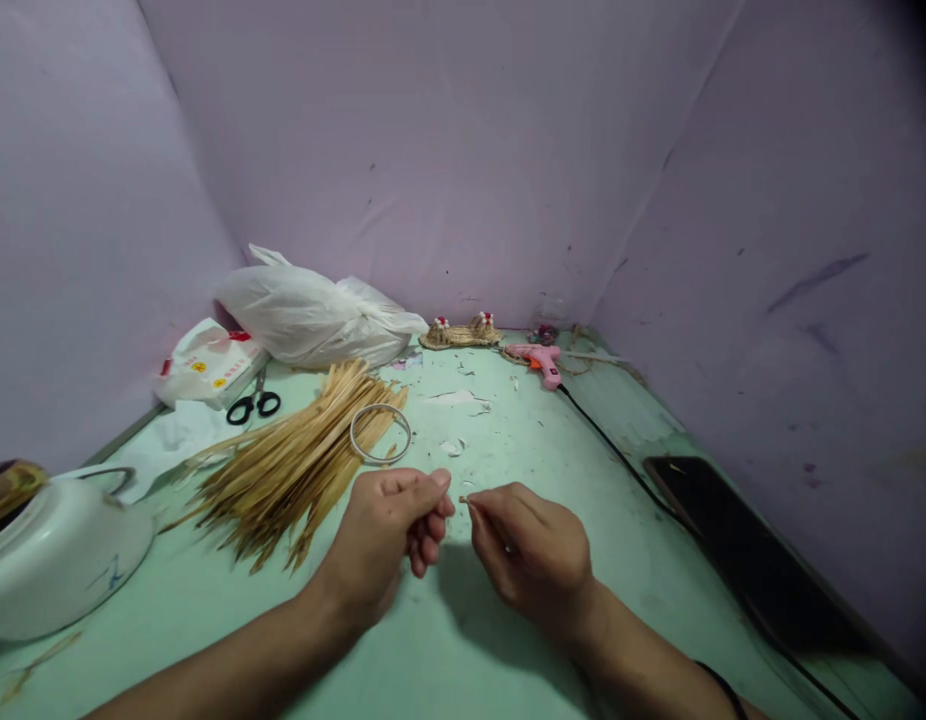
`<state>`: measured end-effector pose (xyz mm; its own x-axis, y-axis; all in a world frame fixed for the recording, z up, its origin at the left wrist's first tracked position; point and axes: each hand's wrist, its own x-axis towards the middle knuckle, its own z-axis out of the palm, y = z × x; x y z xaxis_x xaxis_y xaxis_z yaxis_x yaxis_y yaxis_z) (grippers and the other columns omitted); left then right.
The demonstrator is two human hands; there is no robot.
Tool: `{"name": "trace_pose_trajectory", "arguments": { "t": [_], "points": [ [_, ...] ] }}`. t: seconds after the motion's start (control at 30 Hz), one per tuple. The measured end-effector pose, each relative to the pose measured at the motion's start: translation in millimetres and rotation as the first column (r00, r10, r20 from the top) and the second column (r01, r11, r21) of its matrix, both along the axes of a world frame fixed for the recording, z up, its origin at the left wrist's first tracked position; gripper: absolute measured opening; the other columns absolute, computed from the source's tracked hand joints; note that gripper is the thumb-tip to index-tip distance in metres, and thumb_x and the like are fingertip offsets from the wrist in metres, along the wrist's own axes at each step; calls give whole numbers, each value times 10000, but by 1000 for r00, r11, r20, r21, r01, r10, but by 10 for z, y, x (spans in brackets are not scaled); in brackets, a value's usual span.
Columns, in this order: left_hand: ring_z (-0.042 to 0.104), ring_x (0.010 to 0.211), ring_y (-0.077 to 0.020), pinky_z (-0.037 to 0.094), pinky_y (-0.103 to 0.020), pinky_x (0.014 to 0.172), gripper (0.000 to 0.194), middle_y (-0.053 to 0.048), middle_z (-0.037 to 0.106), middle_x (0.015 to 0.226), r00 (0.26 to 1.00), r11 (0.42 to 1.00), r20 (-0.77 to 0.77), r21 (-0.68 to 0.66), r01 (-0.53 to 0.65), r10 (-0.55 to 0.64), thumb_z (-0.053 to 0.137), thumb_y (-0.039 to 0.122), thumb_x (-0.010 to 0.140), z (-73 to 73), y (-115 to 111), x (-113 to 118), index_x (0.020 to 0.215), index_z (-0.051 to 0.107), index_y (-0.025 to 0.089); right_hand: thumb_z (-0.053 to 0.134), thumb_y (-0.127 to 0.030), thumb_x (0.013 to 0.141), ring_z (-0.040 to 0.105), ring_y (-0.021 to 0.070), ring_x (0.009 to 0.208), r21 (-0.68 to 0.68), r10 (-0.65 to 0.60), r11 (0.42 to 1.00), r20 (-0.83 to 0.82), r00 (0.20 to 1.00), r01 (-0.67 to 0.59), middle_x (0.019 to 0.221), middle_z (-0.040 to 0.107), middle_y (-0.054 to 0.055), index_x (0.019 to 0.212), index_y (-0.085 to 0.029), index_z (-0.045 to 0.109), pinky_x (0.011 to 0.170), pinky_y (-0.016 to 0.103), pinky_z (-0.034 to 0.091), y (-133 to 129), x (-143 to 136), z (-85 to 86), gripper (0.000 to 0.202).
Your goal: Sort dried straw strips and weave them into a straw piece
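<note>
My left hand [403, 525] is closed over the middle of the table, thumb pressed against the index finger; whatever it may hold is hidden. Close by on its right, my right hand [534, 545] pinches a tiny brownish bit [464, 499] at its fingertips, too small to name. The two hands are slightly apart. Behind the left hand lies a fanned bundle of dry straw-coloured strips [298, 465], with a light round ring [353, 440] resting on its right side.
A white bowl [80, 570] stands at left. Behind are black-handled scissors [254, 405], a white box [223, 365], a plastic bag [320, 315] and braided straw pieces [463, 335]. A pink glue gun [542, 362] trails a black cord past a dark flat panel [748, 550] at right.
</note>
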<state>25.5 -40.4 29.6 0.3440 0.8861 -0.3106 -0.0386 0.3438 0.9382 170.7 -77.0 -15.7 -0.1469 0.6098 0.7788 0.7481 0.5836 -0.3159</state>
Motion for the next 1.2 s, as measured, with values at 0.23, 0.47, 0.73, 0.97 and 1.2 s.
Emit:
{"name": "trace_pose_trajectory", "arguments": {
  "t": [0.23,0.47,0.73,0.97,1.2],
  "points": [
    [378,299,-46,236,-162,295,163,22,490,412,996,985,-46,-161,62,-70,611,269,552,-11,25,0,520,558,118,499,-62,780,543,128,538,177,-54,984,308,950,-2,612,611,41,898,-120,580,472,233,409,10,65,9,154],
    [326,295,-34,194,-162,309,117,50,423,364,997,992,-79,-125,16,-26,584,227,523,-20,6,25,495,528,127,530,-61,766,557,133,557,157,-46,988,269,962,3,628,618,53,876,-107,582,498,234,421,21,47,-8,130],
    [313,366,-48,223,-187,373,145,54,403,376,976,995,-217,98,-2,24,592,267,560,0,-52,66,522,556,131,495,-187,797,413,81,446,-294,-92,956,-261,961,11,507,468,-19,671,-144,581,442,203,339,-54,-120,76,159],
    [376,453,-80,288,-200,429,148,16,472,464,925,942,-376,323,85,45,565,253,617,8,-71,39,527,572,136,517,-343,782,274,64,452,-604,-292,711,-720,629,-361,506,352,-56,674,-155,550,406,189,245,-86,-190,61,220],
    [407,452,-84,296,-194,438,151,8,517,464,843,792,-534,490,365,-59,532,181,650,-27,69,-61,530,614,143,595,-396,686,225,48,409,-592,-222,480,-796,563,-648,446,299,-75,597,-149,538,383,190,199,-113,-159,260,269]
  ]
}}
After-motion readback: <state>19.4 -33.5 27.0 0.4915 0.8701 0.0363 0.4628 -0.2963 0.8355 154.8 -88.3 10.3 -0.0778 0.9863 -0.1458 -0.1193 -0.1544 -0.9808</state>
